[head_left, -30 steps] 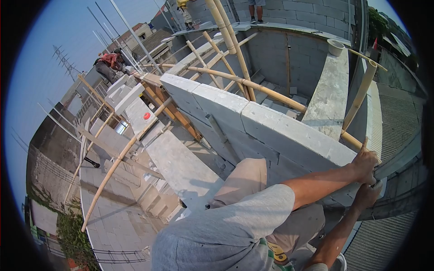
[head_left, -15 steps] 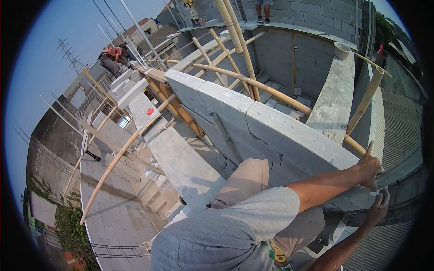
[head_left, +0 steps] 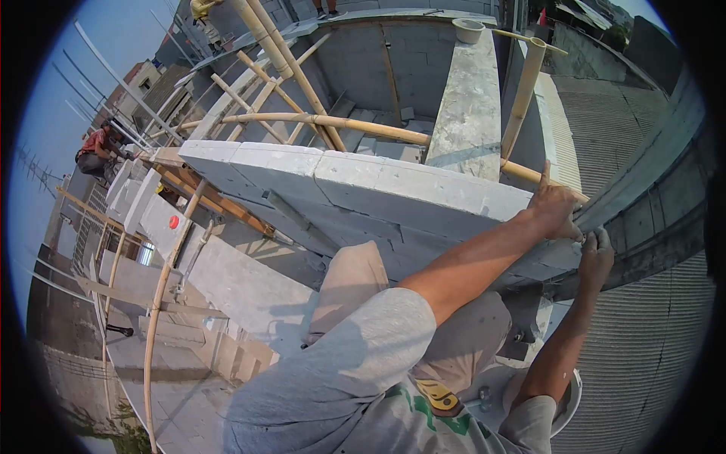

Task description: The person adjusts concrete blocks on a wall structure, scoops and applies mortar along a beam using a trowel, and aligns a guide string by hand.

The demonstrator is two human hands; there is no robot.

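A low wall of pale blocks (head_left: 393, 181) runs across the middle. At its right end is my left hand (head_left: 556, 209), index finger stretched up beside a bamboo pole (head_left: 522, 172) and the other fingers curled. Just below and to the right, my right hand (head_left: 597, 257) has its fingers bent together near the wall's end corner. The two hands are close to each other. Whatever small thing lies between the fingers is too small to make out.
A grey pillar (head_left: 643, 166) rises right of my hands. A plank (head_left: 469, 106) bears a bowl (head_left: 469, 30). A bucket (head_left: 576, 401) is by my legs. A red object (head_left: 174, 222) lies on another plank (head_left: 242, 280). One person (head_left: 97, 151) bends at left; another (head_left: 204, 19) stands behind.
The view has swung right, so the wall and planks appear further left. My hands were together at the wall's end; the right one's fingers have come slightly apart from the left hand.
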